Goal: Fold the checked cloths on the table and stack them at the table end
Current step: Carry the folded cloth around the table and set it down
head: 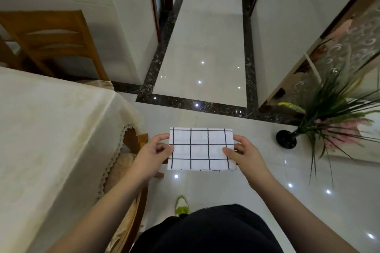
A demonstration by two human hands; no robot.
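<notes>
Checked cloth (200,149): count 1 in view, white with a black grid, folded to a flat rectangle and held level in the air over the floor, off the table, at roughly 12 o'clock from the person's body.

Hands: 2. Left hand (151,155) grips the cloth's left short edge, thumb on top, fingers curled underneath. Right hand (245,155) grips the right short edge the same way, thumb lying on the top face near the middle grid line, fingers curled below. Both hands are closed on the cloth; neither touches anything else.

Table (51,139): count 1, at 9 to 10 o'clock of the cloth, covered with a cream tablecloth whose lace trim hangs over the near corner. Chairs: 2, one wooden chair (53,45) at the table's far end, at about 11 o'clock, and a second chair (131,170) tucked at the table's right side, just beside the left forearm.

Potted plant (333,113): count 1, at 3 o'clock, its leaves reaching near the right hand without touching.

Open tiled floor (205,47) extends toward 12 o'clock, down a hallway bordered by dark marble strips.
</notes>
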